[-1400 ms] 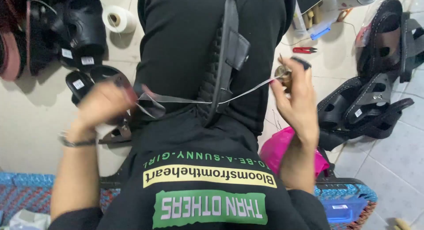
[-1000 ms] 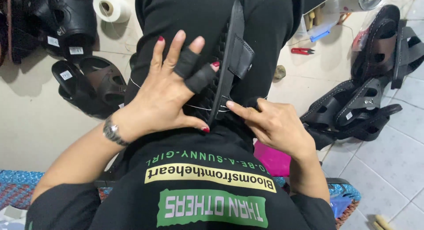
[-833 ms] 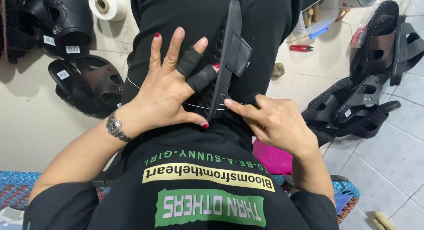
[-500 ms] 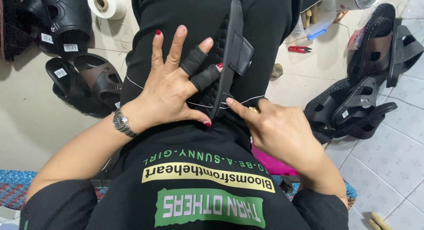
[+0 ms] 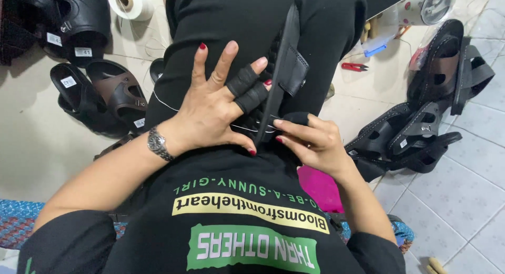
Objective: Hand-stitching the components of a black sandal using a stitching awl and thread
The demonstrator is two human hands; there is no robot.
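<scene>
A black sandal (image 5: 286, 68) stands on edge between my knees, sole side toward my left hand. My left hand (image 5: 210, 113) lies spread flat against it, thumb hooked at its near end, with black guards on two fingers and a wristwatch (image 5: 158, 144) on the wrist. My right hand (image 5: 315, 142) pinches the sandal's near end from the other side, fingertips touching the sole edge. A thin white thread (image 5: 242, 127) runs across under my left fingers. No needle can be made out.
Dark sandals (image 5: 105, 95) lie on the floor at left, more of them at the top left. A pile of black sandals (image 5: 421, 132) is at right. A white spool (image 5: 131, 3), red snips (image 5: 353, 67) and a pink cloth (image 5: 321, 187) are nearby.
Earlier both hands were held apart, pulling the thread taut. They have since come together on the sandal, and over the last half second they have barely shifted.
</scene>
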